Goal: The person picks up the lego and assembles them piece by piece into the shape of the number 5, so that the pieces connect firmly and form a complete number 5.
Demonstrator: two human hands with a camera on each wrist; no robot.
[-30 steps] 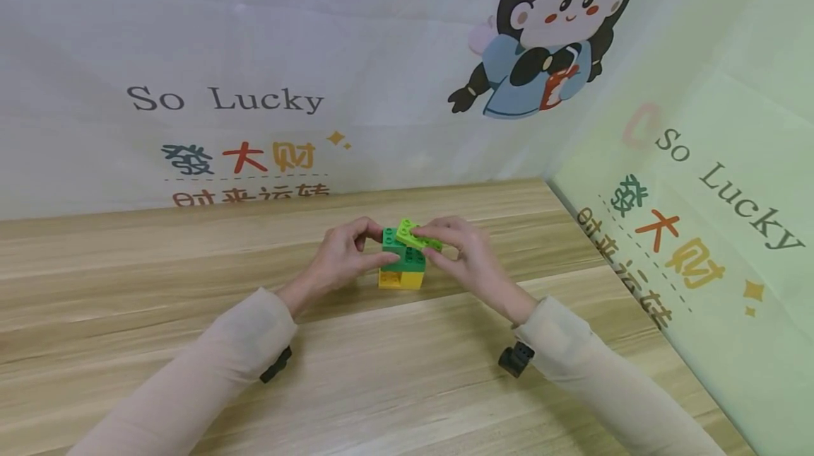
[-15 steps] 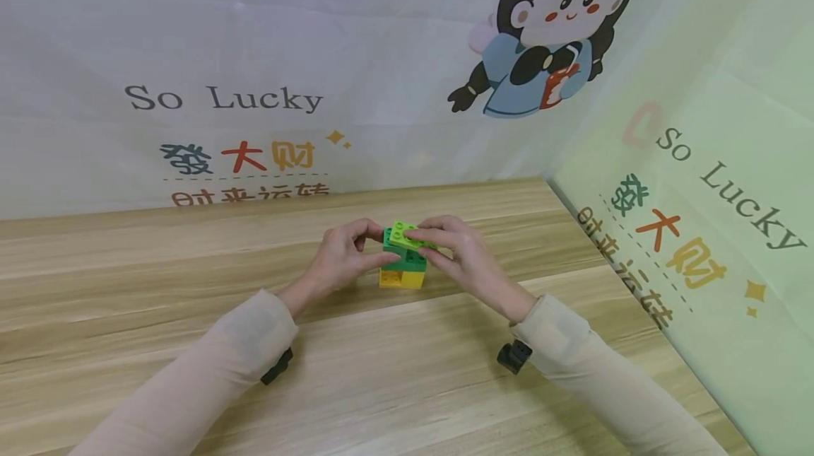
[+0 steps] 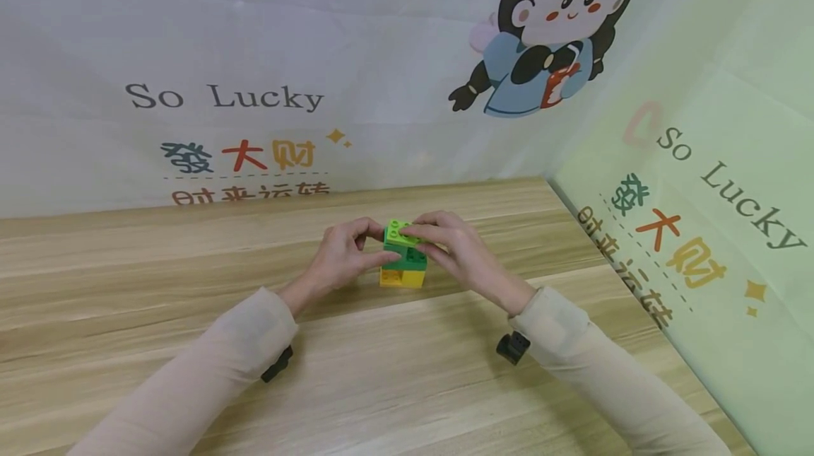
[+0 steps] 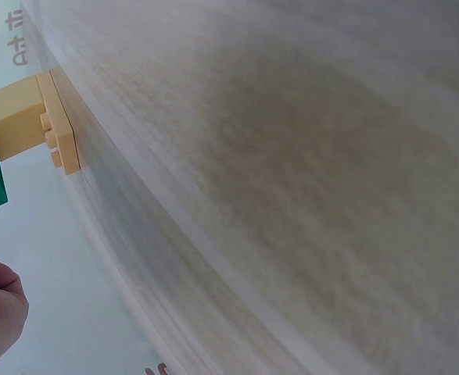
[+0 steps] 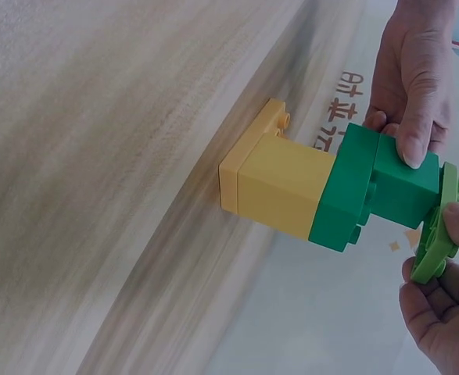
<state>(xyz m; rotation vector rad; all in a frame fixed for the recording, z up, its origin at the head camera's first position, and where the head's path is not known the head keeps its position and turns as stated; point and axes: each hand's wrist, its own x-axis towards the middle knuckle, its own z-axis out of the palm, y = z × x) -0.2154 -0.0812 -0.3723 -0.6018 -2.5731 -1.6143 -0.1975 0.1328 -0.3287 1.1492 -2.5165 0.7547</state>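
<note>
A stack of toy building bricks stands upright on the table: a thin orange-yellow plate (image 5: 246, 150) at the bottom, a yellow brick (image 5: 284, 187), a green brick (image 5: 338, 187) and a smaller green brick (image 5: 405, 183) above it. My left hand (image 3: 339, 256) grips the smaller green brick, thumb on the near side. Between thumb and fingers, my right hand (image 3: 469, 252) pinches a lime-green plate brick (image 3: 396, 230) at the top of the stack. In the right wrist view it tilts slightly against the smaller green brick; whether the studs engage cannot be told. The left wrist view catches only the stack's lower part.
The wood-grain table (image 3: 356, 385) spreads around the stack. Behind it hangs a white printed cloth (image 3: 381, 88), with another printed cloth (image 3: 731, 159) along the right edge. Small black devices sit under both sleeves.
The lime-green plate brick has shifted left over the stack and turned more in line with it, carried by my right hand. My left hand and the lower bricks stay in place.
</note>
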